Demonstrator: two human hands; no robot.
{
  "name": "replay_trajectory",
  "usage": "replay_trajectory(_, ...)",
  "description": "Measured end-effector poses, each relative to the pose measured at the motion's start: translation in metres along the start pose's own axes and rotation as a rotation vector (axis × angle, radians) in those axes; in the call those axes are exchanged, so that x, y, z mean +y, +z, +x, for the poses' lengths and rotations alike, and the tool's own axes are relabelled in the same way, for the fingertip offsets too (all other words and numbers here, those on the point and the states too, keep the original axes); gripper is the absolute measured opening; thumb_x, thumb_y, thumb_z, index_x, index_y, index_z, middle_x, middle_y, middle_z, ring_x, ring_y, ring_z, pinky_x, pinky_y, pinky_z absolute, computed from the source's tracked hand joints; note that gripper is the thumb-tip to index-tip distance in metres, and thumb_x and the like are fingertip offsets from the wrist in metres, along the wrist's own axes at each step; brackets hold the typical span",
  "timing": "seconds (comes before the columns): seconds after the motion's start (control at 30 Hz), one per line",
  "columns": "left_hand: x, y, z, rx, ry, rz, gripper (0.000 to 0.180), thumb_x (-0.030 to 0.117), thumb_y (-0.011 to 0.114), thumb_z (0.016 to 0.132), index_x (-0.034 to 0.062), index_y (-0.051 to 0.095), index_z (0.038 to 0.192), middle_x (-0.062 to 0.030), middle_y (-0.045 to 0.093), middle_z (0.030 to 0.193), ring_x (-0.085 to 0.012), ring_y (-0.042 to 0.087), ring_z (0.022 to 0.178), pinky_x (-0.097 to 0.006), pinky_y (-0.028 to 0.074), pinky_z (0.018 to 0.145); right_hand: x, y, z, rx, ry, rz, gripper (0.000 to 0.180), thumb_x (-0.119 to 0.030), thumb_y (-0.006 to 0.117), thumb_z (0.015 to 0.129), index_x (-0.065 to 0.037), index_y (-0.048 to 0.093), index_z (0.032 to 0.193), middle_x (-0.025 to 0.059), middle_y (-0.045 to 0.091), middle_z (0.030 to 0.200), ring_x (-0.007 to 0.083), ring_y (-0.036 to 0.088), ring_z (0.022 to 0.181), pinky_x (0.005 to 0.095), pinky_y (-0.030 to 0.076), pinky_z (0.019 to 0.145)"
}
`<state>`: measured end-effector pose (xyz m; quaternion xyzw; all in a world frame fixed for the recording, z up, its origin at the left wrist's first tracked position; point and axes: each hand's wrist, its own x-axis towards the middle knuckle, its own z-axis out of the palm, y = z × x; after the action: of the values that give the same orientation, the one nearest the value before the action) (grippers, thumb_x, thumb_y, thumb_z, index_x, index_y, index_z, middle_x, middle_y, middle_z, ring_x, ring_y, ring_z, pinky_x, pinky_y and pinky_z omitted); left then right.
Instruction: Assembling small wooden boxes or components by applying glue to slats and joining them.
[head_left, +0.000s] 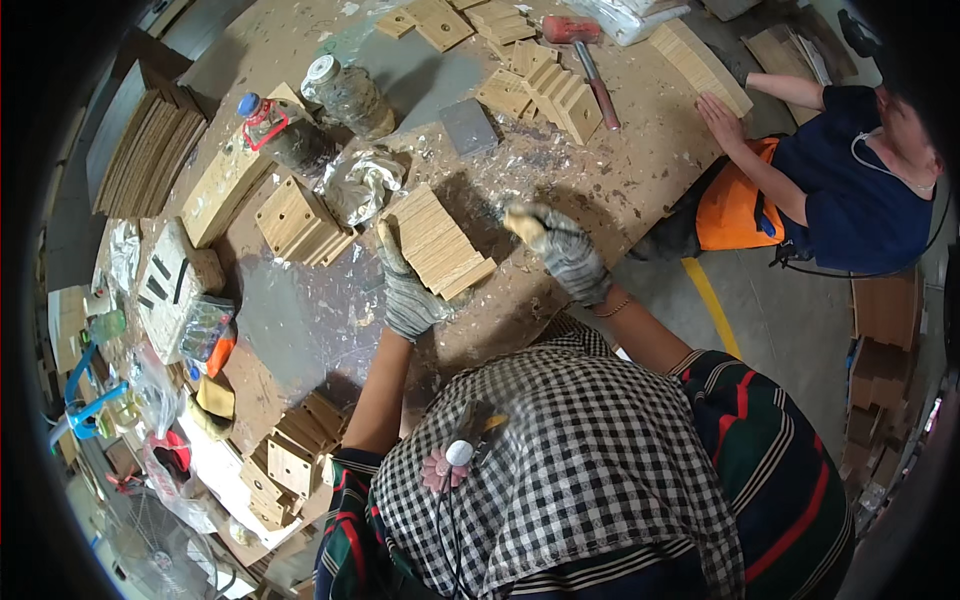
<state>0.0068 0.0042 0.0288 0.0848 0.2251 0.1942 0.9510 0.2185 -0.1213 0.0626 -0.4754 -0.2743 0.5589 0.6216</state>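
My left hand (408, 290), in a grey knit glove, grips the near left side of a stack of wooden boards (437, 243). The boards lie face to face, their edges stepped at the near right end. My right hand (565, 252), gloved too, is held over the table just right of the stack, apart from it. Its fingers are curled together at the tips; whatever they may hold is too small to make out. Left of the boards stands another stack of drilled wooden pieces (300, 222), beside a crumpled clear plastic bag (365, 187).
Two bottles, one blue-capped (290, 135) and one white-capped (350, 97), stand behind the bag. A red mallet (585, 60) lies among wooden pieces (560, 95) near a dark grey block (468, 127). At the right, a co-worker (850, 180) touches a curved board (700, 68).
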Motion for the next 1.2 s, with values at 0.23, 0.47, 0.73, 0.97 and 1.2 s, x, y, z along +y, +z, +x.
replay_trajectory(0.23,-0.006,-0.005,0.001,-0.038,0.103,0.026,0.088,0.074,0.040,0.080,0.0090,0.034,0.138,-0.0146,0.049,0.129,-0.0319,0.055,0.111,-0.050,0.047,0.093,0.033,0.060,0.054,0.326,-0.181,-0.044,0.027,-0.017,0.052,0.094,0.001,0.053,0.114,0.0060,0.057,0.100,0.0126,0.052,0.089,0.0248,0.045,0.082)
replay_trajectory(0.47,-0.003,-0.020,0.002,0.003,0.109,0.041,0.086,0.075,0.030,0.082,0.0102,0.031,0.139,-0.0127,0.047,0.130,-0.0288,0.053,0.113,-0.047,0.047,0.092,0.030,0.063,0.058,0.255,-0.191,-0.485,0.028,-0.018,0.049,0.096,0.002,0.052,0.115,0.0086,0.059,0.104,0.0154,0.054,0.090,0.0270,0.046,0.082)
replay_trajectory(0.73,-0.019,-0.079,0.020,0.136,0.666,1.592,0.072,0.066,0.027,0.090,0.0143,0.034,0.139,-0.0062,0.047,0.133,-0.0239,0.049,0.116,-0.045,0.042,0.097,-0.023,0.080,0.130,-0.397,-0.437,-0.938,0.039,-0.019,0.058,0.085,-0.004,0.055,0.121,0.0101,0.058,0.116,0.0228,0.053,0.105,0.0325,0.040,0.097)
replay_trajectory(0.97,-0.009,-0.056,0.009,0.213,0.365,2.491,0.075,0.052,0.038,0.088,0.0022,0.025,0.143,-0.0243,0.018,0.148,-0.0410,0.014,0.137,-0.051,0.008,0.112,-0.041,0.126,0.144,-0.924,-0.467,-1.561,0.040,-0.008,0.054,0.077,-0.004,0.058,0.117,0.0157,0.053,0.119,0.0341,0.047,0.112,0.0395,0.036,0.101)
replay_trajectory(1.2,-0.013,-0.050,0.006,0.082,1.052,1.678,0.043,0.028,0.018,0.102,0.0102,0.035,0.137,-0.0032,0.042,0.135,-0.0144,0.036,0.125,-0.029,0.023,0.110,-0.020,0.126,0.143,-0.939,-0.478,-1.711,0.029,-0.009,0.053,0.082,-0.003,0.062,0.109,0.0140,0.055,0.115,0.0328,0.051,0.106,0.0370,0.040,0.096)
